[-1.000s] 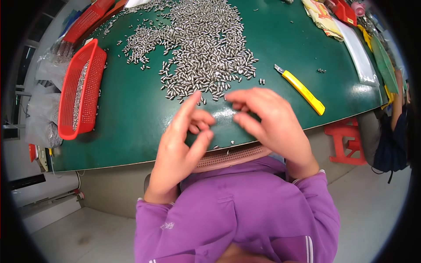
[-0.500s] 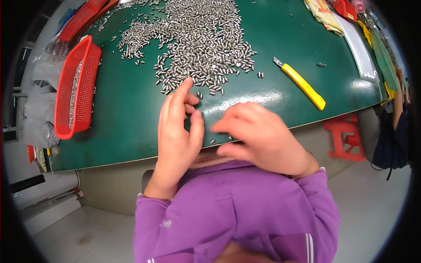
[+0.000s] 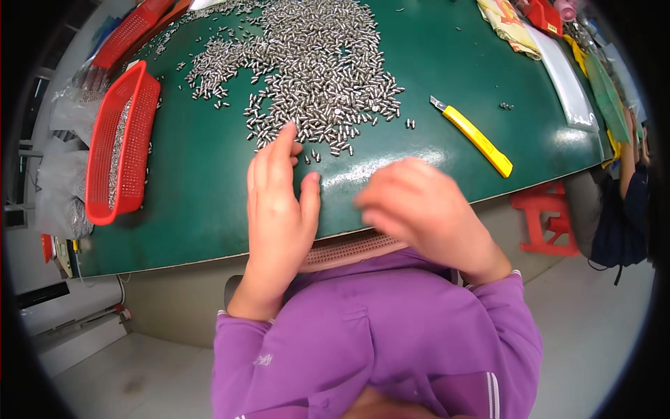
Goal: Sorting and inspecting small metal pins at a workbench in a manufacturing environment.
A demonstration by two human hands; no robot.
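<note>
A wide heap of small silvery metal pieces [image 3: 328, 77], each a short pointed cylinder, covers the far middle of the green tabletop [image 3: 202, 188]. My left hand [image 3: 276, 188] rests at the heap's near edge, fingers stretched forward and thumb apart. Its fingertips reach the closest pieces, and a couple of loose ones lie just right of them. Over the table's front edge is my right hand [image 3: 422, 202], its fingers bent and smeared by motion, so anything in them is hidden. Below that edge, against my lap, a pink perforated basket [image 3: 356, 250] shows in part.
At the left stands a red perforated basket [image 3: 139, 146] with metal pieces inside. A yellow utility knife [image 3: 481, 143], blade out, lies to the right. Clear plastic bags [image 3: 63, 188] crowd the left edge. Beyond the table's right front edge is a red stool [image 3: 544, 220].
My right hand has moved slightly right, away from my left hand. The loose pieces near the table's front edge are gone from sight, and more of the pink basket shows.
</note>
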